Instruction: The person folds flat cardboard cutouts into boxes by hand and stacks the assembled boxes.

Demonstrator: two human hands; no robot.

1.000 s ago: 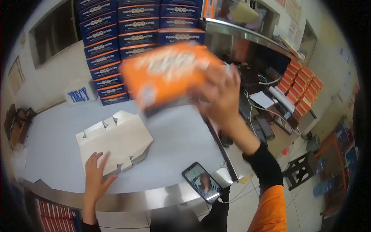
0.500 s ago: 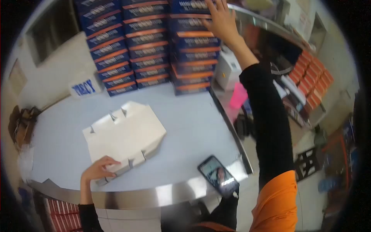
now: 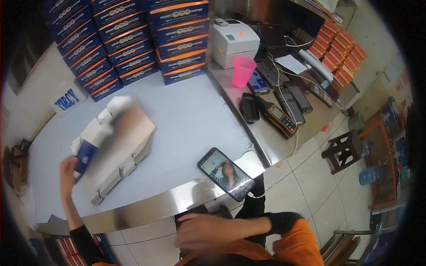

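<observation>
On the table's left half lies a flat die-cut cardboard box blank, white side up, with flaps and slots along its edges. Above its left part is a blue-printed cardboard piece, running into a dark and brown motion smear. My left hand has its fingers closed on the edge of that blue piece. Low in front of my body, over the floor, is my right hand. Its back faces up, and its fingers are partly hidden and blurred, so whether they hold anything is unclear.
Stacked blue and orange boxes stand at the back. A phone overhangs the table's front edge. On the right-hand counter are a pink cup, a white printer, a handheld meter and several phones. A dark stool stands on the floor.
My right hand has come down from the box stack to in front of my body. My left hand has moved up and left, and a blue-printed piece now shows at it. The view has shifted right.
</observation>
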